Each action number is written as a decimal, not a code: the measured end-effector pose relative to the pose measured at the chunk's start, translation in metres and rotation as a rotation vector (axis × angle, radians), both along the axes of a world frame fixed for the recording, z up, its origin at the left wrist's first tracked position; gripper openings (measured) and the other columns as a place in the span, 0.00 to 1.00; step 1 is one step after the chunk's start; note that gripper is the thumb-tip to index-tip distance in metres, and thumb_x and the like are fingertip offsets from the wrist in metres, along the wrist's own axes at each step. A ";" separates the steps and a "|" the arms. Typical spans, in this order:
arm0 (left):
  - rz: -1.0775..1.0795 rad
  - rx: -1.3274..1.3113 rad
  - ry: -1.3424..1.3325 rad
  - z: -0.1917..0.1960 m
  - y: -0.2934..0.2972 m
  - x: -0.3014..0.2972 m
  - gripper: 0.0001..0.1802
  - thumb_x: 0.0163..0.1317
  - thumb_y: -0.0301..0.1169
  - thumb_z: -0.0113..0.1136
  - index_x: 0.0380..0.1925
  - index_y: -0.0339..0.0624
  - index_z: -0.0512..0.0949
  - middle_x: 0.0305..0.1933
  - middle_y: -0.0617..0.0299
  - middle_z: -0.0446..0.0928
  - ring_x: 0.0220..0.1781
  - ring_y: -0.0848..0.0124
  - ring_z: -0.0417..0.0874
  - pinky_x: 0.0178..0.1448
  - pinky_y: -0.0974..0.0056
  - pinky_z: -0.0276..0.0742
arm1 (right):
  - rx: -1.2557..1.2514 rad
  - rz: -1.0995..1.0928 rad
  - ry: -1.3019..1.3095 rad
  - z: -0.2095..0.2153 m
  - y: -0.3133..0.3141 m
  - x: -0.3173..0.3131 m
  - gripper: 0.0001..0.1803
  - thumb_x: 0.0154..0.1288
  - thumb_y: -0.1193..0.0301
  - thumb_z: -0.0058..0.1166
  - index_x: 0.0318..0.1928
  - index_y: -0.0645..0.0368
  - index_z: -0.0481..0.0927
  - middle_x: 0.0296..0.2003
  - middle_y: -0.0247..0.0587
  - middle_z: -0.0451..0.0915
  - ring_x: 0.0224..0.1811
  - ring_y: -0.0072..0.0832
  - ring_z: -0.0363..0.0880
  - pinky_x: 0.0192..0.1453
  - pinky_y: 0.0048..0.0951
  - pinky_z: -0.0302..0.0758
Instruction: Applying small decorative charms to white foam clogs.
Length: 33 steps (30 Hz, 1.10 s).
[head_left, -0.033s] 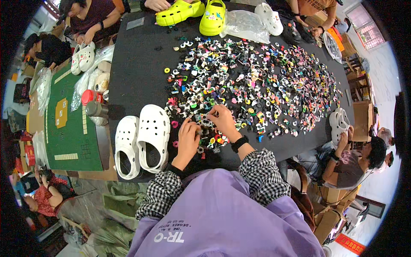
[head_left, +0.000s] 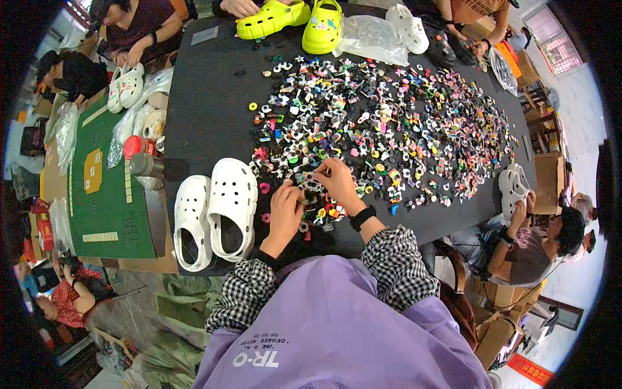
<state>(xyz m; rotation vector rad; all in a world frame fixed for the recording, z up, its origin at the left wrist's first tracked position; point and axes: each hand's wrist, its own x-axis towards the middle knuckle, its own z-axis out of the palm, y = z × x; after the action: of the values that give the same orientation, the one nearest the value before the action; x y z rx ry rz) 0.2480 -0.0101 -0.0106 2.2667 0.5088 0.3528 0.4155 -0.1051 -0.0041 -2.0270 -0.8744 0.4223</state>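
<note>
A wide heap of small colourful shoe charms [head_left: 389,129] covers the black table [head_left: 207,97]. My left hand [head_left: 284,211] rests at the heap's near edge, its fingertips pinched on a small dark charm [head_left: 307,195]. Just to its right, my right hand [head_left: 338,183], with a black wristband, pinches another small charm [head_left: 317,172]. The two hands almost touch. A pair of white clogs [head_left: 214,217] lies side by side on the table, directly left of my left hand, toes pointing away from me.
Two yellow-green clogs [head_left: 291,23], a clear plastic bag [head_left: 372,37] and a white clog [head_left: 409,27] lie at the far edge. A seated person on the right holds a white clog [head_left: 514,188]. On the left are a green mat [head_left: 97,188], a red-lidded jar [head_left: 137,148] and other people.
</note>
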 end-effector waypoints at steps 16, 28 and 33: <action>0.247 -0.213 -0.101 0.024 0.004 -0.025 0.07 0.57 0.17 0.56 0.36 0.35 0.76 0.49 0.52 0.74 0.57 0.52 0.73 0.60 0.54 0.69 | -0.095 -0.080 0.255 0.012 -0.011 -0.003 0.09 0.60 0.70 0.60 0.36 0.64 0.78 0.33 0.46 0.80 0.32 0.36 0.79 0.37 0.37 0.74; 0.364 -0.228 -0.037 0.018 0.008 -0.028 0.14 0.54 0.14 0.54 0.42 0.35 0.74 0.43 0.52 0.72 0.45 0.60 0.76 0.48 0.62 0.75 | 0.063 0.000 0.083 -0.001 -0.015 -0.010 0.06 0.59 0.77 0.57 0.38 0.64 0.78 0.32 0.47 0.79 0.38 0.41 0.78 0.41 0.38 0.74; 0.369 -0.196 -0.067 0.016 0.008 -0.028 0.18 0.53 0.14 0.54 0.45 0.36 0.74 0.43 0.52 0.71 0.44 0.60 0.76 0.49 0.61 0.74 | 0.049 0.078 0.004 0.004 -0.012 -0.014 0.10 0.57 0.79 0.56 0.41 0.59 0.78 0.35 0.46 0.77 0.40 0.44 0.76 0.42 0.42 0.75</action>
<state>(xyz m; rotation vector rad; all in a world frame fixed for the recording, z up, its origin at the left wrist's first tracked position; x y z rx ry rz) 0.2197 -0.0026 0.0057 1.9619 0.8893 0.5355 0.4015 -0.1169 -0.0001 -1.9518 -0.9550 0.4432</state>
